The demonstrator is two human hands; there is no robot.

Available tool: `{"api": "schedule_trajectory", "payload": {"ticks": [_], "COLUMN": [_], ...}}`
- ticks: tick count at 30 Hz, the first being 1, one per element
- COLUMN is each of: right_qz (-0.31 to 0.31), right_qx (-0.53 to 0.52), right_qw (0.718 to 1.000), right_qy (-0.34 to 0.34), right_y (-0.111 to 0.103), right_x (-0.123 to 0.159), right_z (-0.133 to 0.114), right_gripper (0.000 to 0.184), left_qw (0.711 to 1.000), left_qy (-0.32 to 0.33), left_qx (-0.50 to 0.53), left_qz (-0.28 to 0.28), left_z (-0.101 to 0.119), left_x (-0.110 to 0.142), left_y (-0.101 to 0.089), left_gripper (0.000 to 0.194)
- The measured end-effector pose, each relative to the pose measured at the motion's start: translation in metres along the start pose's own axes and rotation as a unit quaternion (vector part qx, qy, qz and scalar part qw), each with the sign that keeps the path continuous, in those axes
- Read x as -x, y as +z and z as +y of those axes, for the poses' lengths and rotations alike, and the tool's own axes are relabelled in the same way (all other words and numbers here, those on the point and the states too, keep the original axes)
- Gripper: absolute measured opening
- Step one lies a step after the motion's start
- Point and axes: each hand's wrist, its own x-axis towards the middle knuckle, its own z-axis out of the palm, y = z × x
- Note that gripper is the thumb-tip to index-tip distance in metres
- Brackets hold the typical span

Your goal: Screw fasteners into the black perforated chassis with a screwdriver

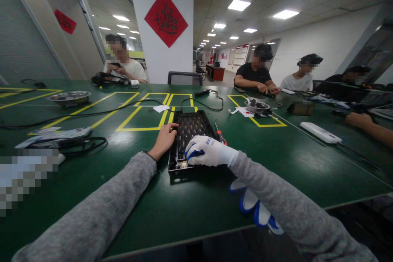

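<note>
A black keyboard case (190, 131) lies lengthwise on the green table (138, 196) in front of me. My bare left hand (164, 141) rests against its left edge, fingers curled onto the rim. On the near end of the case lies my right hand (208, 152) in a white and blue glove, its fingers bent down and pressing inside the case. Whether the fingertips pinch anything small is hidden. A red-handled screwdriver (220, 135) lies just right of the case. A spare white and blue glove (256, 208) lies under my right forearm.
Yellow tape boxes mark the table. A metal bowl (69, 97) stands far left, and cables and a white device (53, 135) lie at left. A small dish of parts (258, 106) and a white keyboard (321, 132) lie right. Several people sit around the far and right sides.
</note>
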Motion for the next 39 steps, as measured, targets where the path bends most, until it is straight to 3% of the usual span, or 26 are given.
{"api": "schedule_trajectory", "payload": {"ticks": [27,33,39], "right_qz": [-0.032,0.004,-0.007], "right_qx": [-0.007,-0.021,-0.03], "right_qw": [0.999,1.0,0.999], "right_qy": [0.008,0.008,0.01], "right_y": [-0.0071,-0.0037,-0.0022], "right_x": [-0.002,-0.0018,-0.0015], "right_z": [-0.005,-0.0034,-0.0022], "right_gripper": [0.024,0.018,0.02], "left_qw": [1.0,1.0,1.0], "left_qy": [0.003,0.013,0.013], "left_qx": [0.005,0.001,-0.001], "left_qz": [0.002,0.0,-0.003], "left_z": [-0.0012,-0.0012,-0.0007], "left_x": [0.0,0.001,0.0021], "left_y": [-0.0007,-0.0008,-0.0012], "left_gripper": [0.033,0.033,0.035]}}
